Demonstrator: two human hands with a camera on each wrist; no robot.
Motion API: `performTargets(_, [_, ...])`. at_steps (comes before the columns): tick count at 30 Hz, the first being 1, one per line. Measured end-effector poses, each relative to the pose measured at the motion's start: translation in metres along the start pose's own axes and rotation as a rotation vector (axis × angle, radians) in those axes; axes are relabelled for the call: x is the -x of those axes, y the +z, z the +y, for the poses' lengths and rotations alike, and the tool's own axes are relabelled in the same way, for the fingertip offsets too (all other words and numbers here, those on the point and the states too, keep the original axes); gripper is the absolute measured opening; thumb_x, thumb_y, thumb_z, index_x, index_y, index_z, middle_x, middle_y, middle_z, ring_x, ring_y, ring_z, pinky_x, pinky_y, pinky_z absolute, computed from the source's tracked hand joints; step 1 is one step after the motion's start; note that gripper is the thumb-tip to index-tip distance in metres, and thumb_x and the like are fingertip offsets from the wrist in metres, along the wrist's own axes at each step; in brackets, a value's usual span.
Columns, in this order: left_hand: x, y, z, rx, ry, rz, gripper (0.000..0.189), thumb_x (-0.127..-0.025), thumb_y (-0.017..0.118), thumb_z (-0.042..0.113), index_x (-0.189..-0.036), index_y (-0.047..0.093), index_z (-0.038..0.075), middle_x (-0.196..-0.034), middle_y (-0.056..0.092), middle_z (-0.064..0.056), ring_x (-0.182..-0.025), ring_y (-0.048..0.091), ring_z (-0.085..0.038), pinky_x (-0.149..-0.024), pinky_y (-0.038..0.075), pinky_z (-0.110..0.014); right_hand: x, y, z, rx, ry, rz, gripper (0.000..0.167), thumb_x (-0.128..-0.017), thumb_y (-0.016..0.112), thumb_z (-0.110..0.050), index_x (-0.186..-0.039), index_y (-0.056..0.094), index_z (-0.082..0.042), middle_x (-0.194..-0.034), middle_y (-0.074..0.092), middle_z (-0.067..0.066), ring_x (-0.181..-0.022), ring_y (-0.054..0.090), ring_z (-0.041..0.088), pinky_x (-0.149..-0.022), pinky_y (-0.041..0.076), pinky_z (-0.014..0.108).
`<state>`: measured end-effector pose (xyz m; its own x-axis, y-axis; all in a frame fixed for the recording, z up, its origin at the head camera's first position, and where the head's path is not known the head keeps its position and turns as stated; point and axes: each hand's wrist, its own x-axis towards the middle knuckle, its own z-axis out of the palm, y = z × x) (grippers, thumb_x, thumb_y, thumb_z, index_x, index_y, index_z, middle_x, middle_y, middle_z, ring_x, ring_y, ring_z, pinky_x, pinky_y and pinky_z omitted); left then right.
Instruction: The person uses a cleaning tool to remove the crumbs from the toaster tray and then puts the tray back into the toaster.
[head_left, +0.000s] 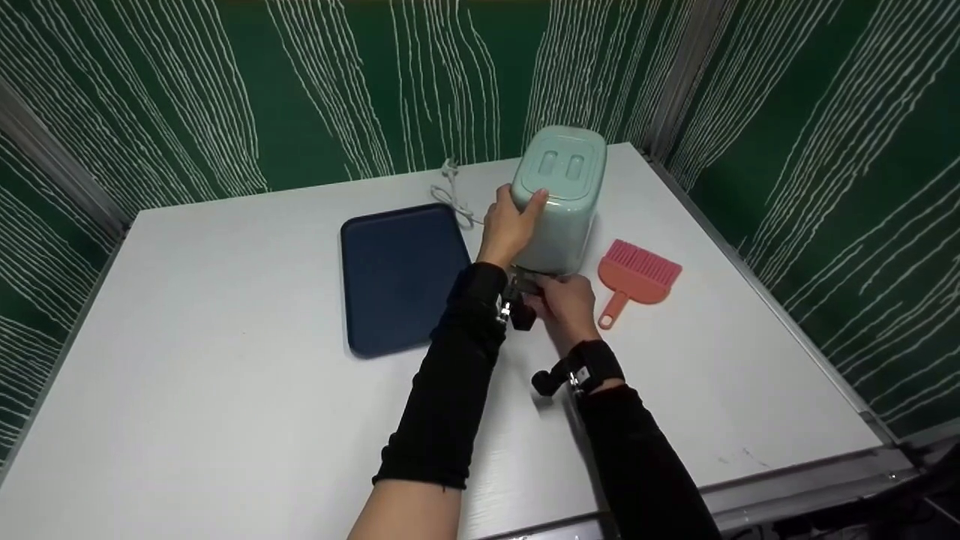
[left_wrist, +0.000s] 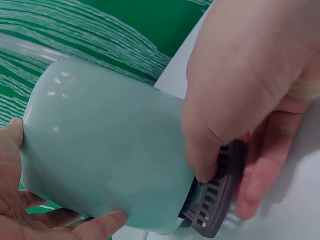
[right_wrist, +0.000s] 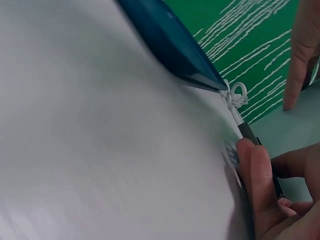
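Note:
A mint-green appliance shaped like a toaster (head_left: 559, 217) has two long recesses in its top. My left hand (head_left: 514, 225) grips its left side near the top, thumb on the near face; its fingers also show against the glossy body (left_wrist: 110, 145) in the left wrist view. Low on the near side, my right hand (head_left: 568, 304) pinches a dark grey slotted base piece (left_wrist: 215, 195), thumb above and fingers beneath. Whether that piece is separate from the body, I cannot tell. In the right wrist view the right fingers (right_wrist: 260, 175) hide much of it.
A dark blue tray (head_left: 401, 277) lies left of the appliance. Behind it a white cord with a plug (head_left: 450, 176) lies coiled. On the right rests an orange dustpan (head_left: 634, 285) with a pink brush (head_left: 645, 260). Green walls border the white table (head_left: 225, 337).

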<state>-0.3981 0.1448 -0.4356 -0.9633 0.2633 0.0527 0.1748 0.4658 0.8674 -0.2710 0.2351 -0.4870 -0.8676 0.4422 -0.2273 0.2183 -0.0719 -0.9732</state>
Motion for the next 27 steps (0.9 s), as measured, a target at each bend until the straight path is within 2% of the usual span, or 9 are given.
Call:
performTargets(4, [0.023, -0.014, 0.020, 0.038, 0.003, -0.018, 0.087, -0.104, 0.052, 0.071, -0.163, 0.036, 0.009, -0.154, 0.057, -0.018, -0.143, 0.058, -0.027, -0.120, 0.045, -0.042, 0.000, -0.001, -0.001, -0.206, 0.067, -0.053, 0.019, -0.099, 0.070, -0.004, -0.107, 0.069, 0.013, -0.067, 0.073, 0.005, -0.055, 0.070, 0.012, -0.055, 0.057, 0.023])
performTargets(5, [0.019, -0.011, 0.013, 0.059, 0.023, -0.014, 0.090, -0.101, 0.051, 0.076, -0.163, 0.036, 0.011, -0.151, 0.059, -0.015, -0.141, 0.059, -0.025, -0.117, 0.047, -0.040, 0.000, -0.001, -0.001, -0.232, 0.076, -0.063, 0.019, -0.099, 0.070, -0.004, -0.108, 0.069, 0.013, -0.067, 0.074, 0.006, -0.055, 0.070, 0.012, -0.055, 0.057, 0.024])
performTargets(7, [0.024, -0.013, 0.017, 0.063, 0.023, -0.016, 0.090, -0.102, 0.051, 0.075, -0.163, 0.036, 0.011, -0.152, 0.059, -0.015, -0.141, 0.059, -0.025, -0.117, 0.047, -0.039, -0.001, -0.001, -0.001, -0.290, 0.096, -0.086, 0.019, -0.099, 0.071, -0.003, -0.109, 0.068, 0.013, -0.070, 0.074, 0.007, -0.056, 0.070, 0.012, -0.055, 0.058, 0.024])
performTargets(9, [0.026, -0.014, 0.019, 0.069, 0.015, -0.015, 0.088, -0.103, 0.051, 0.073, -0.165, 0.035, 0.013, -0.153, 0.059, -0.014, -0.142, 0.059, -0.024, -0.118, 0.046, -0.038, -0.001, -0.002, -0.001, -0.286, 0.100, -0.094, 0.018, -0.099, 0.072, -0.005, -0.107, 0.069, 0.011, -0.071, 0.075, 0.007, -0.056, 0.070, 0.012, -0.055, 0.058, 0.024])
performTargets(12, [0.033, -0.019, 0.030, 0.050, -0.002, -0.015, 0.081, -0.107, 0.053, 0.063, -0.165, 0.034, 0.009, -0.156, 0.056, -0.018, -0.145, 0.056, -0.028, -0.121, 0.044, -0.042, -0.001, -0.002, 0.000, -0.105, 0.046, -0.060, 0.018, -0.098, 0.076, -0.014, -0.091, 0.073, 0.003, -0.066, 0.072, 0.000, -0.054, 0.067, 0.008, -0.053, 0.054, 0.022])
performTargets(16, [-0.001, 0.000, 0.001, 0.014, 0.013, -0.006, 0.089, -0.104, 0.049, 0.073, -0.166, 0.032, 0.012, -0.156, 0.057, -0.015, -0.144, 0.058, -0.025, -0.121, 0.044, -0.045, -0.005, -0.003, 0.002, 0.175, -0.034, 0.002, 0.034, -0.095, 0.078, -0.023, -0.065, 0.065, -0.011, -0.055, 0.059, -0.009, -0.049, 0.056, 0.005, -0.049, 0.045, 0.020])
performTargets(20, [-0.042, 0.025, -0.037, -0.037, 0.041, 0.041, 0.099, -0.093, 0.042, 0.091, -0.164, 0.035, 0.021, -0.150, 0.062, -0.006, -0.137, 0.062, -0.017, -0.118, 0.044, -0.049, -0.005, -0.001, 0.003, 0.206, -0.048, 0.008, 0.039, -0.094, 0.076, -0.021, -0.060, 0.058, -0.014, -0.051, 0.053, -0.011, -0.045, 0.051, 0.004, -0.045, 0.042, 0.020])
performTargets(23, [-0.019, 0.012, -0.015, -0.031, 0.019, 0.028, 0.091, -0.099, 0.046, 0.081, -0.163, 0.037, 0.017, -0.152, 0.060, -0.011, -0.139, 0.061, -0.022, -0.119, 0.044, -0.049, -0.003, 0.001, 0.002, 0.073, -0.014, -0.033, 0.031, -0.095, 0.075, -0.015, -0.067, 0.062, -0.009, -0.053, 0.059, -0.007, -0.043, 0.056, 0.005, -0.044, 0.047, 0.022])
performTargets(27, [0.042, -0.020, 0.041, 0.046, -0.022, 0.005, 0.072, -0.111, 0.053, 0.050, -0.165, 0.033, 0.006, -0.158, 0.054, -0.023, -0.147, 0.054, -0.034, -0.122, 0.042, -0.046, -0.002, 0.002, 0.002, 0.035, 0.000, -0.048, 0.028, -0.096, 0.074, -0.013, -0.072, 0.064, -0.006, -0.054, 0.061, -0.005, -0.043, 0.059, 0.007, -0.045, 0.050, 0.023])
